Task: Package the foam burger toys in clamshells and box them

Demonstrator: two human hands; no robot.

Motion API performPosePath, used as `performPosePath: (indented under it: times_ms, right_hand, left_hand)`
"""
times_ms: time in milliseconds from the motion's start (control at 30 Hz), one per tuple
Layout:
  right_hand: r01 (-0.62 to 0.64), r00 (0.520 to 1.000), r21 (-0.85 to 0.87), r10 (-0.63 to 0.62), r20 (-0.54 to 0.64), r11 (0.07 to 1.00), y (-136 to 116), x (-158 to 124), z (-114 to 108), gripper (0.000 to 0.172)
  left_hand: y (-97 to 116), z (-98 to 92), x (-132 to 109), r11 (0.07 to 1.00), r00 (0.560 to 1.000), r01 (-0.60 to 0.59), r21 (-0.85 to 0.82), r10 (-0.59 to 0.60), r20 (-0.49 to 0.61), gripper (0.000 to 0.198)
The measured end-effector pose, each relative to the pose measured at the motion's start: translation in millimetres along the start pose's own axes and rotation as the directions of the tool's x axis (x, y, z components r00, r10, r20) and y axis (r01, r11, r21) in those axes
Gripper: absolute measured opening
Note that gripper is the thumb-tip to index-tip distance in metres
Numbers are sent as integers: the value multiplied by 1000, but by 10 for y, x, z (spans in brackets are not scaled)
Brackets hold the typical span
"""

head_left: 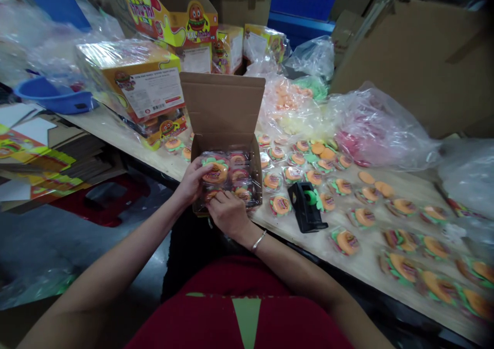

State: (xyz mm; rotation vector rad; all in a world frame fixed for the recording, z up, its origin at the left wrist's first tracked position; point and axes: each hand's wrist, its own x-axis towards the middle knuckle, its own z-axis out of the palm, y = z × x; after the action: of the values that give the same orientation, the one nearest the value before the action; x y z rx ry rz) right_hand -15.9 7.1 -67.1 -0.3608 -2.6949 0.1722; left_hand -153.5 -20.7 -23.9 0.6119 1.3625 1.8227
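In the head view an open cardboard box (259, 184) stands at the table's front edge, its lid (223, 102) raised at the back. Clear-wrapped burgers, apparently gummy candy, fill it in rows. My left hand (191, 183) grips a wrapped burger (216, 173) over the left side of the box, thumb on top. Lower down, my right hand (229, 214) reaches in over the front wall. Its bent fingers close on another wrapped burger (210, 194) at the front left, which they partly hide. A bracelet (259, 241) circles the right wrist.
Many wrapped burgers (280, 205) lie across the table to the right, around a black tape dispenser (307, 207). Bags of coloured pieces (366, 127) stand behind. Packed display boxes (135, 86) and a blue basin (54, 94) are at left, with flat cartons (34, 153) below.
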Motion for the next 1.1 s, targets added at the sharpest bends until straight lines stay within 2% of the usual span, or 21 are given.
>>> performPosePath:
  times_ms: [133,267,367,433,500,533,600,667,700,867,1033,1100]
  right_hand:
    - [-33,999,-3,33,7,999,-32,18,26,22]
    - [-7,1000,-25,7,11,1000,-43,38,61,20]
    - [72,997,-10,-71,43,997,-17,39,23,21]
    - [180,983,49,-181,33,982,40,-16,-35,21]
    - [270,963,118,-266,-48,956,141,-142,-90,24]
    - [277,959,140,-264,-105,951,207,-228,-109,24]
    - [174,970,154,-143,-196,973,357,-420,-122,22]
    - [14,974,146,20,-226,989,499,-587,-112,21]
    - [-28,974,137,58,-219,990,555,-646,-104,22]
    - [6,985,92,10,-172,996,639,-690,-114,26]
    - [-19,987,101,35,-157,995,608,-639,-169,29]
    - [-29,985,128,50,-163,991,602,-637,-175,28]
  left_hand:
    - [-11,-10,19,1000,1000,-4,17,4,15,34]
    - [-18,-21,27,984,997,-34,174,22,70,33]
    - [-1,-3,32,938,991,-86,335,46,123,38]
    - [3,12,56,919,992,-81,386,38,119,40]
    - [-11,20,96,928,996,-37,372,2,92,40]
    - [-24,20,118,936,996,-12,351,-19,84,41]
    - [-56,13,155,948,995,20,317,-49,86,42]
    - [-88,4,172,950,993,22,311,-57,103,42]
    - [-99,2,170,949,992,16,314,-54,112,42]
    - [-25,8,72,959,993,-35,280,2,117,38]
    - [327,-16,78,987,990,-144,71,144,5,34]
    - [455,-29,195,966,971,-239,100,240,-3,35]
